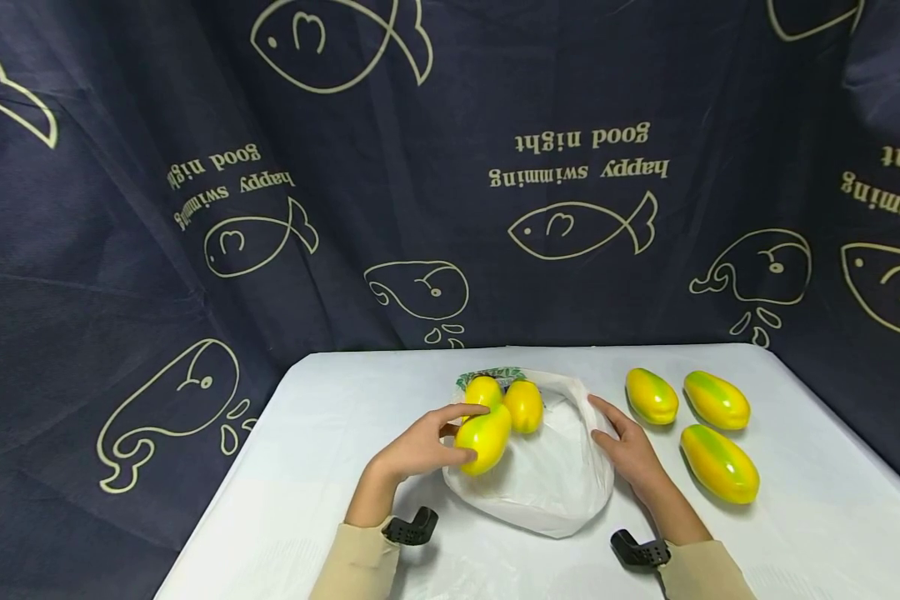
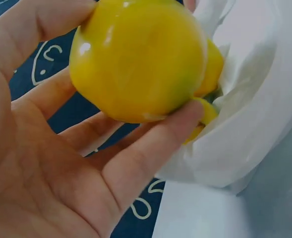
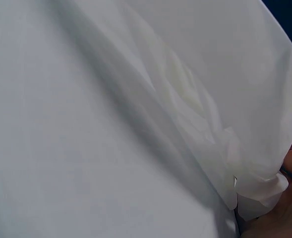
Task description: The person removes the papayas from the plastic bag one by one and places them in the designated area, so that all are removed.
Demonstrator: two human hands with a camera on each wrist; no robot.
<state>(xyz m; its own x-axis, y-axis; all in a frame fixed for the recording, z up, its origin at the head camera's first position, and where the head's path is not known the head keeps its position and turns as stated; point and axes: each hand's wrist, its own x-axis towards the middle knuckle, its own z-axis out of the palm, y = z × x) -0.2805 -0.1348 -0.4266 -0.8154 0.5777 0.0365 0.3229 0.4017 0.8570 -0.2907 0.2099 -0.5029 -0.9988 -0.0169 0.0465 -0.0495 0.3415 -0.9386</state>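
Note:
My left hand (image 1: 417, 447) grips a yellow-green papaya (image 1: 486, 440) between thumb and fingers, over the left side of a white plastic bag (image 1: 558, 479). In the left wrist view this papaya (image 2: 141, 59) fills the upper middle, with the bag's mouth to its right. Two more papayas, one behind the held papaya and one (image 1: 524, 407) to its right, lie at the bag's back part. At the right rim, my right hand (image 1: 632, 450) pinches the plastic and holds the mouth wide. The right wrist view shows mostly the bag's folds (image 3: 185, 99), with the hand at its edge.
Three papayas lie on the white table (image 1: 330, 417) to the right of the bag: one at the back left (image 1: 652, 397), one at the back right (image 1: 717, 400) and one nearer (image 1: 720, 464). A dark patterned curtain (image 1: 450, 167) hangs behind the table.

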